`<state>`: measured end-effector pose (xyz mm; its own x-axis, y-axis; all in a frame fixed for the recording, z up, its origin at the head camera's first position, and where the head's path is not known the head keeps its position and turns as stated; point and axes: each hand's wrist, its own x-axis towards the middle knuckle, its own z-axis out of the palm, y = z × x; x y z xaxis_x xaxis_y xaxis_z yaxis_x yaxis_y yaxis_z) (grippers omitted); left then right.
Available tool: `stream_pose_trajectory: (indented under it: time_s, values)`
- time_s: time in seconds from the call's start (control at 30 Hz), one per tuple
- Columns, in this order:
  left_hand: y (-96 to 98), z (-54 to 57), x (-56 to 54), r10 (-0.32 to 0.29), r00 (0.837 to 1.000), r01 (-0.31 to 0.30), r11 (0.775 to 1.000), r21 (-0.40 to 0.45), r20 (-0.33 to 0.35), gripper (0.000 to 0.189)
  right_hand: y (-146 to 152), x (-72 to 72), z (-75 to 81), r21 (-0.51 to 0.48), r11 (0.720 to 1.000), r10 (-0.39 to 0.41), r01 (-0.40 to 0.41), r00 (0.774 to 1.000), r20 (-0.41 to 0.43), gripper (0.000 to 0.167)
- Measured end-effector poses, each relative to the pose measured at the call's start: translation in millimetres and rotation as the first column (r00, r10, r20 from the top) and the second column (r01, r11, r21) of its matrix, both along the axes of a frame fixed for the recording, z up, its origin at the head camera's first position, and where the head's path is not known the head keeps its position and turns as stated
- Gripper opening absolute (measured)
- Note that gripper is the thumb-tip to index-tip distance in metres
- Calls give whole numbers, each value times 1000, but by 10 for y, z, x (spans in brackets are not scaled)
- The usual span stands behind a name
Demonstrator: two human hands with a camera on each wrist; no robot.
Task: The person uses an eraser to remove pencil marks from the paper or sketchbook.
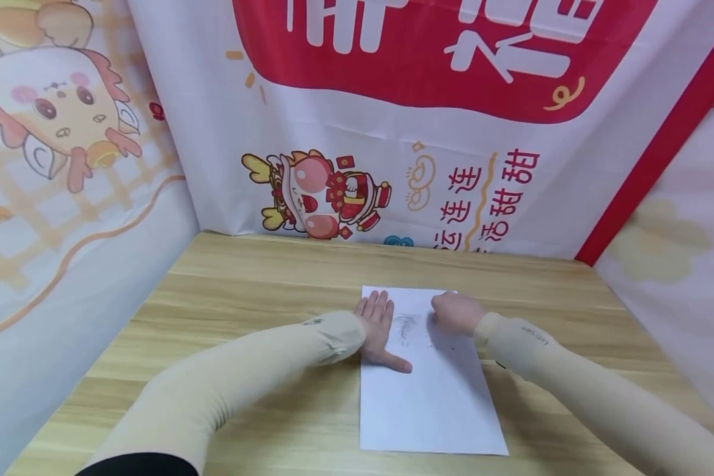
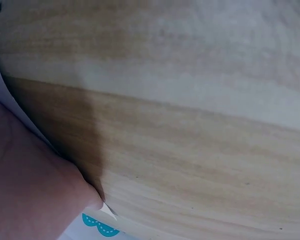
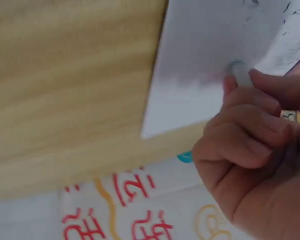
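A white sheet of paper (image 1: 428,413) lies on the wooden table, with a grey, smudged pencil sketch (image 1: 404,325) on its upper part and dark crumbs around it. Flat on the paper's left edge rests my left hand (image 1: 378,334), fingers straight and thumb spread. My right hand (image 1: 457,313), at the upper right of the sheet, pinches a small whitish eraser (image 3: 242,76) between thumb and forefinger. In the right wrist view the eraser's tip meets the paper; the other fingers are curled. Only part of the left hand shows in the left wrist view, beside the paper's edge.
The wooden table (image 1: 262,284) runs back to a printed cloth (image 1: 345,125) with red and white lettering and a cartoon figure. Patterned cloth (image 1: 65,218) also hangs on the left. A small dark object (image 1: 500,365) shows beside the right sleeve.
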<state>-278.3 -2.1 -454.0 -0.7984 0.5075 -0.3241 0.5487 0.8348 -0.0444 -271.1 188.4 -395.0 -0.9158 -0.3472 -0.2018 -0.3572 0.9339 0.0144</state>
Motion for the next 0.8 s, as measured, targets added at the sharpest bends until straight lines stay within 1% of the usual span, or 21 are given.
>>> stream_pose_trajectory:
  time_s: [0.07,0.13,0.2,0.27,0.3,0.33,0.43,0.5,0.57,0.67,0.73,0.8]
  values:
    - [-10,-5,5,5,1000,-5,1000,-3,13,147,-45,27,12,-25,999,30,-29,998,50,14]
    - [-17,-5,10,5,1000,-5,1000,-1,24,146,-141,88,11,-86,993,92,-85,992,88,13]
    - [-19,-3,11,7,1000,-7,1000,3,30,145,-234,151,0,-168,977,149,-130,983,109,12]
    - [-17,4,6,6,999,-6,1000,-1,34,145,-283,191,-23,-212,965,181,-157,978,102,9]
    - [-12,8,3,5,999,-5,1000,3,32,145,-287,202,-30,-216,964,176,-154,981,87,8]
    - [-5,14,-1,7,1000,-7,1000,8,29,145,-276,200,-39,-209,969,151,-133,986,75,8]
    - [23,34,-13,13,1000,-13,1000,16,24,145,-202,163,-46,-163,985,58,-49,997,49,9]
    - [39,44,-17,20,1000,-20,1000,19,20,145,-173,135,-44,-123,992,27,-22,999,37,9]
    - [45,47,-18,28,999,-28,1000,8,28,146,-197,122,-35,-125,992,35,-30,999,41,10]
    - [37,39,-9,36,999,-37,999,9,31,145,-317,134,-32,-191,979,86,-66,991,100,9]
    - [26,27,-2,37,999,-38,999,23,28,145,-398,156,-31,-243,969,89,-53,986,141,8]
    - [19,15,4,38,999,-39,999,29,17,144,-434,178,-31,-246,969,76,-35,984,159,7]
